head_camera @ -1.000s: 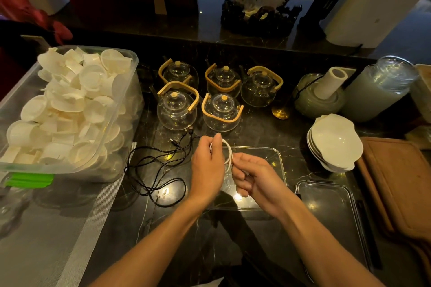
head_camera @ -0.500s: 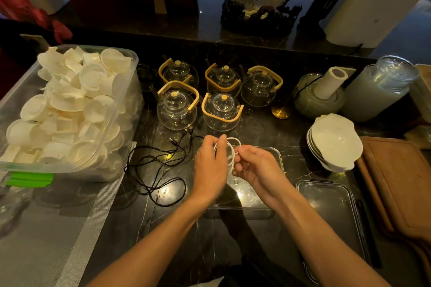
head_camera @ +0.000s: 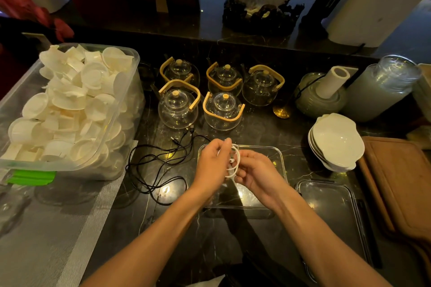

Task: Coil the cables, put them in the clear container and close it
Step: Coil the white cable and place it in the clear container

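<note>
Both hands, left [head_camera: 213,165] and right [head_camera: 257,176], pinch the white cable [head_camera: 235,161] (coiled) between them.

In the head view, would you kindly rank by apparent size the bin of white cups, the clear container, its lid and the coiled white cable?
1. Bin of white cups, clearly largest.
2. and 3. Clear container and lid: look alike; the lid sits nearer the camera, so unranked.
4. Coiled white cable, smallest, held in both hands.
</note>
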The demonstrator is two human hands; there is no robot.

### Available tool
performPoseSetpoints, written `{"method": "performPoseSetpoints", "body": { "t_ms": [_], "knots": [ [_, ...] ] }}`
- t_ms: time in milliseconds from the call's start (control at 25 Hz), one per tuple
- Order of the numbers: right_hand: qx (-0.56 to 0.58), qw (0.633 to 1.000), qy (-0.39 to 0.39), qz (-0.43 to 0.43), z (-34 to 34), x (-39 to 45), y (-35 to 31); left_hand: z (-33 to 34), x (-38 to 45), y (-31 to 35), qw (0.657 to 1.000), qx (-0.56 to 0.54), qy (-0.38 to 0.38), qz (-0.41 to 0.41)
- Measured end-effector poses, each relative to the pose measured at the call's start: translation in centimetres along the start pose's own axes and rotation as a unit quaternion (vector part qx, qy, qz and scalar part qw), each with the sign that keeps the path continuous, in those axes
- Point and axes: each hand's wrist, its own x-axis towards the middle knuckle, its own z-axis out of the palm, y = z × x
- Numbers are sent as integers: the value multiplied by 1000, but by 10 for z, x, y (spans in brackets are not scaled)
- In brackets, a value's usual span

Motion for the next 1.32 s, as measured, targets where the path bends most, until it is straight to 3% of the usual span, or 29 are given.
{"method": "performPoseSetpoints", "body": {
  "t_ms": [120,360,440,560,640,720,880,960,1040,1160,1320],
  "knots": [
    [-80,991,38,-105,4,-3,3,1,0,1,1000,-22,-22,7],
    [-231,949,12,-213,11,-16,4,-2,1,-2,993,71,76,63],
    [-343,900,4,-269,11,-18,4,-3,2,-2,991,76,81,68],
    [-493,792,11,-359,8,-19,8,-9,4,-2,991,87,71,73],
    [-525,762,28,-377,7,-19,12,-13,6,-2,992,87,64,60],
    [-486,787,43,-376,8,-19,13,-15,7,-5,992,92,74,51],
    [-212,929,39,-301,16,-20,6,-11,8,-6,995,47,84,-5],
    [-76,970,38,-229,18,-24,2,-6,9,-2,995,-11,98,-26],
    [69,984,60,-151,21,-26,1,-1,10,3,992,-55,113,-13],
    [211,970,109,-50,21,-24,-5,6,5,11,994,-50,91,28],
    [160,969,184,-31,20,-16,-9,14,1,15,997,-31,55,40]
  ]
}}
